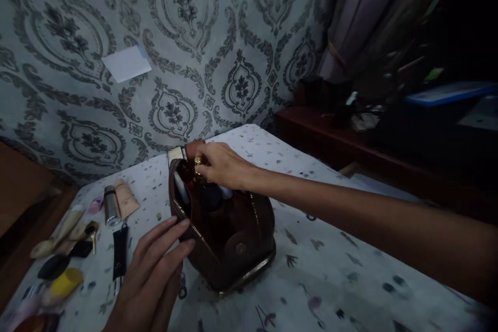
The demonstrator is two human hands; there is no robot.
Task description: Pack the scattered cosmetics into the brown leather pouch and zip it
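A dark brown zip bag (pixel 202 264) stands with its top wide open on a patterned white cloth. My right hand (pixel 223 166) comes in from the right, its fingers curled and closed at the bag's far end. Something gold (pixel 198 165) shows at those fingers; whether it is rings or a held item I cannot tell. Inside the bag lie a dark round item (pixel 211 197) and a white item (pixel 181 188), both partly hidden. With fingers stretched out, my left hand (pixel 155 264) rests its fingertips against the bag's left zipped edge.
On the left lie a beige tube (pixel 125 198), a silver cylinder (pixel 111 206), a black tube (pixel 120 251), a yellow sponge-like piece (pixel 66 282) and several other small cosmetics. A patterned wall rises behind. A dark red shelf (pixel 311 137) with clutter stands at the right.
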